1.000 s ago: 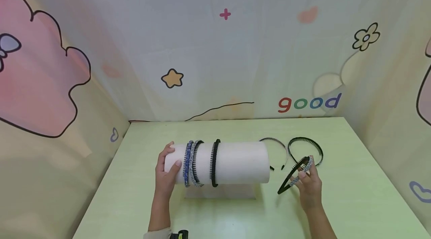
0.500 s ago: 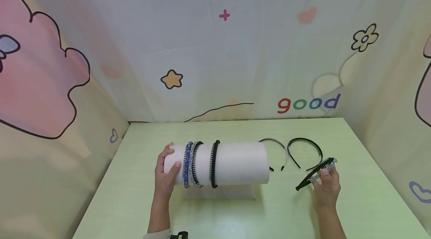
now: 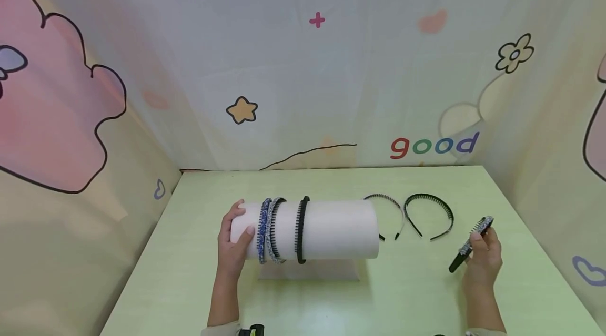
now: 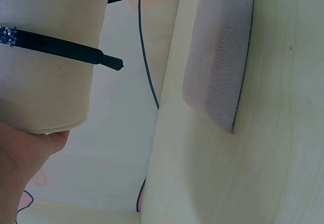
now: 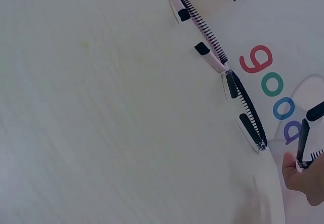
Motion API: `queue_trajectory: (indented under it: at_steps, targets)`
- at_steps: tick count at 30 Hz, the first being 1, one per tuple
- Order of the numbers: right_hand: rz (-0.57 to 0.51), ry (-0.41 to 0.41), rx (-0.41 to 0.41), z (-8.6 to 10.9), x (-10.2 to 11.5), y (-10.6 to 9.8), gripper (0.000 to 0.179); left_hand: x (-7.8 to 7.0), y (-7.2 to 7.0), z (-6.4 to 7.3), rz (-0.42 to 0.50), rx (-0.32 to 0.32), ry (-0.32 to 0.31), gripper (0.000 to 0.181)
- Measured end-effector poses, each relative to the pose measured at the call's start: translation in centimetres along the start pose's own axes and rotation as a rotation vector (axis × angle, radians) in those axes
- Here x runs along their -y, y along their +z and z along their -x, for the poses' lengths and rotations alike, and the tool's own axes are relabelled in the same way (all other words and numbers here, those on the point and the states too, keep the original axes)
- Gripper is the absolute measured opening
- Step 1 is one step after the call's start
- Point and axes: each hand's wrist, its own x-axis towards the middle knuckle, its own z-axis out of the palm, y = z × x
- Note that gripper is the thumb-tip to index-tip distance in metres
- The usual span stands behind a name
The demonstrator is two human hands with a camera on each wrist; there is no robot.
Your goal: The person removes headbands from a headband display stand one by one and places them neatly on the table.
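Observation:
My left hand [image 3: 233, 244] grips the left end of a white cylinder [image 3: 341, 228], thumb in front and fingers behind it. A blue glittery headband [image 3: 262, 233], a silver glittery one and a black headband [image 3: 301, 231] sit around the cylinder. In the left wrist view, the blue headband's black tip [image 4: 86, 52] sticks out past the cylinder's side. At the right, my right hand [image 3: 483, 265] pinches a silver glittery headband [image 3: 482, 225] with black ends, seen nearly edge-on above the table. Only part of this hand [image 5: 306, 178] shows at the right wrist view's edge.
A pale stand [image 3: 310, 269] is below the cylinder on the light green table [image 3: 189, 294]. Behind the cylinder's right end lies a pinkish headband [image 3: 401, 215], partly hidden. Next to it lies a black headband [image 3: 428, 197]. Printed cloth walls [image 3: 284, 62] enclose the back and sides.
My right hand has moved to the right, away from the cylinder and the headbands on the table. The headband in it has turned from an open loop to nearly edge-on. My left hand stays put.

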Motion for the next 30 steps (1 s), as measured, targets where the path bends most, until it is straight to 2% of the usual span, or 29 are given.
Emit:
queue_trajectory:
  at_steps: [8, 13, 15, 23, 30]
  targets:
    - [0.147, -0.025, 0.002, -2.1, 0.4, -0.2, 0.059, 0.1, -0.1, -0.1, 0.011, 0.013, 0.014, 0.034]
    - [0.405, 0.002, -0.015, -3.4, 0.2, -0.8, 0.079, 0.1, 0.0, -0.1, 0.015, 0.009, 0.007, 0.034]
    - [0.472, 0.011, -0.032, -4.0, 0.0, -1.0, 0.082, 0.1, 0.0, 0.0, 0.014, 0.006, 0.005, 0.034]
    - [0.642, 0.037, -0.043, -6.1, -0.4, -1.6, 0.099, 0.0, 0.2, -0.1, 0.045, 0.012, 0.024, 0.034]
    - [0.755, 0.045, -0.03, -8.2, -0.7, -1.7, 0.108, -0.2, 0.0, -0.1, 0.02, -0.002, -0.007, 0.035]
